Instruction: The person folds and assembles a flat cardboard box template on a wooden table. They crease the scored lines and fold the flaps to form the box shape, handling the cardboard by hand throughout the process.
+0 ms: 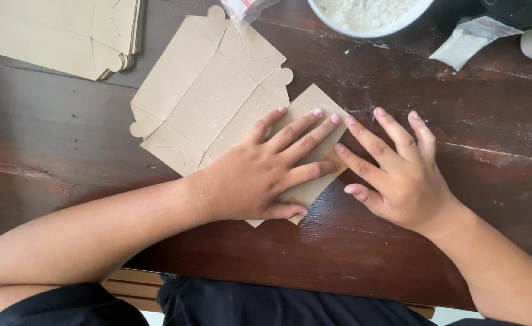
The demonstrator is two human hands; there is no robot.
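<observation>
View from above of two bare hands working a flat cardboard box blank on a dark wooden table. The blank lies unfolded at the middle of the table, turned at an angle, with creases and rounded tabs showing along its edges. Its lower right flap is folded over. The left hand lies palm down on that flap, fingers spread and flat, pressing it against the table; it grips nothing. The right hand rests just beside the flap's right edge, fingers extended and slightly curled, their tips touching the cardboard edge and the left hand's fingertips; it too is unclenched and holds nothing.

At the upper left corner lies a stack of further flat blanks, well apart from the hands. At the top edge stands a white bowl of pale powder, with a small clear bag to its left and a bag of white powder to its right. White dust speckles the table near the bowl.
</observation>
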